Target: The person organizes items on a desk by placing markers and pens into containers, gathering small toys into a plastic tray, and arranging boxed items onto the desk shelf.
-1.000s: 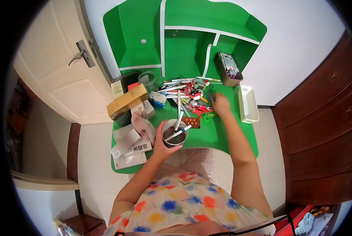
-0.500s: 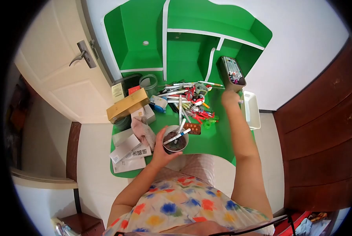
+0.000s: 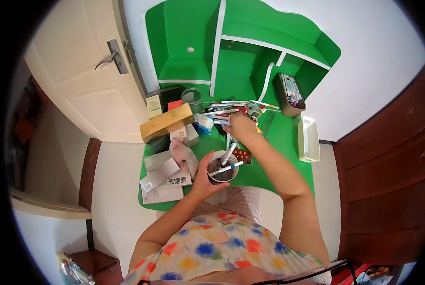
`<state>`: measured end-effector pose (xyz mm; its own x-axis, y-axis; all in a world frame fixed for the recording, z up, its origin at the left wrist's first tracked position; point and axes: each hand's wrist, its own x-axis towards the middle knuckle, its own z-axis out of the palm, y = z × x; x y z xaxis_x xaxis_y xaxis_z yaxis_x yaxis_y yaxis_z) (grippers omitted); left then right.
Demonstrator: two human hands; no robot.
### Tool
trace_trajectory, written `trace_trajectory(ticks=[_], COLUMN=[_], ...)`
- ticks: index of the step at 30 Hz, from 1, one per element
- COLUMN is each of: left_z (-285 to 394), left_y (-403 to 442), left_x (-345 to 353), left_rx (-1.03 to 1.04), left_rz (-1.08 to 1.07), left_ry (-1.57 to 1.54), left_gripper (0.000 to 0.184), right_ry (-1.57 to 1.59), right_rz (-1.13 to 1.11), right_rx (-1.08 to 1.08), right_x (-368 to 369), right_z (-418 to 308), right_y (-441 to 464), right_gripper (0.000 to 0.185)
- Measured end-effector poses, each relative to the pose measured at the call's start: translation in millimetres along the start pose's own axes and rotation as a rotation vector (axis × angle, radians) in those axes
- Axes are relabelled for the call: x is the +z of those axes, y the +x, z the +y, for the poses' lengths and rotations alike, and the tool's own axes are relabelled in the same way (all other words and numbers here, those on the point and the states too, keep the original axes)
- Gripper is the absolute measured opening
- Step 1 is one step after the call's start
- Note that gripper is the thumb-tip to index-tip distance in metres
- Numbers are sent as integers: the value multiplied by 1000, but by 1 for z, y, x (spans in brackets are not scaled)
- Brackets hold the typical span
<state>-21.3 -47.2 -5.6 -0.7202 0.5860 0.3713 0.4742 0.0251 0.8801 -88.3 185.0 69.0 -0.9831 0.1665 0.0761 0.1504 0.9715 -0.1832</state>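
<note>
My left hand (image 3: 207, 180) is wrapped around a white cup (image 3: 231, 178) near the desk's front edge. Two white markers lean in the cup, one with a blue band (image 3: 233, 166); something dark fills the bottom. My right hand (image 3: 241, 127) reaches into a heap of pens and markers (image 3: 222, 112) in the middle of the green desk. Its fingertips touch the pens, but the grip among them is unclear. Just in front of that hand lies a brown blister pack (image 3: 242, 156).
A brown pen box (image 3: 294, 108) full of pens stands at the right, behind a white tray (image 3: 308, 147). On the left are a gold box (image 3: 167, 123), a clear jar (image 3: 192, 99), a pink cloth (image 3: 183, 156) and white boxes (image 3: 161, 176). Green shelves (image 3: 250, 57) rise behind.
My right hand has moved left from beside the brown pen box into the heap of pens. My left hand still holds the cup. The view has shifted slightly.
</note>
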Motion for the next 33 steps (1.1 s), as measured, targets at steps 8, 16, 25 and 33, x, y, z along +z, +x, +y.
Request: trace_trajectory(ticks=[8,16,25,33], left_z=[3,8,11,11], left_y=[1,0,-2,-2], left_x=[-2,-4,-5,-3], left_rx=[49,62,55,42], left_rz=[4,17,7,18], left_ry=[-37,-37,1,-4], left_gripper=[105,101,103,101], right_ry=[-198,-319,-305,51], right_rz=[63,77,113,315], right_rx=[-369,-562,-557,-368], right_x=[7,31,43,-2], right_z=[-12,-1,0,17], right_y=[-5,-2,16,8], right_gripper=[26,17,23,31])
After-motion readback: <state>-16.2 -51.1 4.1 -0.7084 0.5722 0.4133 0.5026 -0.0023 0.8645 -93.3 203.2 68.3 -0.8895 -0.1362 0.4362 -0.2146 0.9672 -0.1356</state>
